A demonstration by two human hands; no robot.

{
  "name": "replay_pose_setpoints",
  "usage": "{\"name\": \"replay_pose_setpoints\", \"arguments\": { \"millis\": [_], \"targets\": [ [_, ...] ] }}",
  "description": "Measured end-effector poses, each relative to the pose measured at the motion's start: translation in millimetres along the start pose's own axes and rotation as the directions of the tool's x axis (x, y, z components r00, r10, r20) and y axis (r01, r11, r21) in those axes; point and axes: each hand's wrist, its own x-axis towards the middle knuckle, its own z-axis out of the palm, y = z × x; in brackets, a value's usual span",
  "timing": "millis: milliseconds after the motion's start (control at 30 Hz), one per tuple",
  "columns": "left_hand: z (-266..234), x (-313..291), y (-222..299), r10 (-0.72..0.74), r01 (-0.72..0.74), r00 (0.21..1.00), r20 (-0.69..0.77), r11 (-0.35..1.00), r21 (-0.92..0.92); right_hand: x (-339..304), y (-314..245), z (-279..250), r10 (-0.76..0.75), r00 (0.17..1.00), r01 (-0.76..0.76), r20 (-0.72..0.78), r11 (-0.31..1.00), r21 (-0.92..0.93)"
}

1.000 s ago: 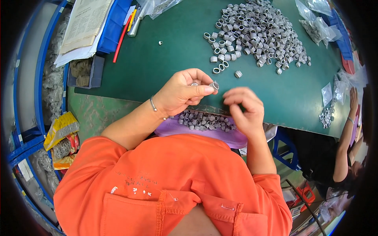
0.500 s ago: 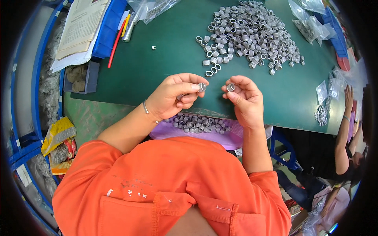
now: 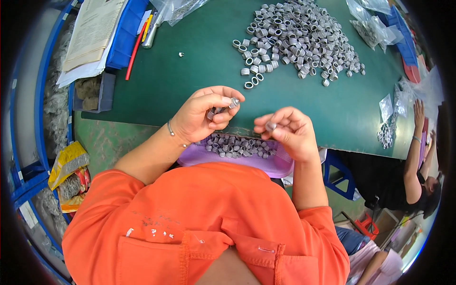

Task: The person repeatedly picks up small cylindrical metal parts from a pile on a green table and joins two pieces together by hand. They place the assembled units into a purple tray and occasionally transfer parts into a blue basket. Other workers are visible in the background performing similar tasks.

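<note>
My left hand [image 3: 204, 108] is closed around several small grey metal rings [image 3: 217, 111], one of them pinched at the fingertips. Between the thumb and fingers of my right hand [image 3: 294, 130] is a single metal ring [image 3: 270, 126], over the table's near edge. Below both hands, a purple plastic basket [image 3: 199, 159] holds many similar rings [image 3: 237, 146]. A large heap of the rings [image 3: 304, 38] lies on the green table [image 3: 180, 76] beyond my hands, with a few loose ones at its near left side.
At the far left are a blue bin [image 3: 124, 45] with papers [image 3: 92, 38], a red pen [image 3: 135, 57] and a grey box [image 3: 102, 92]. Plastic bags [image 3: 373, 31] of parts lie far right. Another person's arm [image 3: 414, 156] reaches onto the table's right side.
My right hand has moved down and slightly left with its ring, toward the basket. My left hand has turned a little, showing more rings in its palm. The view has shifted slightly.
</note>
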Motion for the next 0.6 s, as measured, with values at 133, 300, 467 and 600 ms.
{"name": "replay_pose_setpoints", "arguments": {
  "millis": [133, 300, 467, 600],
  "targets": [
    [-3, -2, -1, 0.016, -0.015, 1.000, 0.001, 0.999, -0.034, 11, -22, 14, -0.106, 0.977, 0.212, 0.186, 0.605, -0.767],
    [10, 2, -4, 0.062, -0.061, 0.997, -0.037, 0.997, 0.039, 55, -8, 14, -0.468, 0.877, 0.195, 0.111, 0.136, -0.971],
    [8, -3, 0, 0.056, -0.055, 0.997, -0.059, 0.998, 0.018, 59, 4, 7, -0.520, 0.846, 0.089, -0.119, 0.358, -0.929],
    [13, 1, -7, 0.087, -0.031, 0.977, -0.195, 0.961, 0.274, 46, 8, 12, -0.526, 0.830, 0.209, -0.186, 0.602, -0.771]
  ]
}}
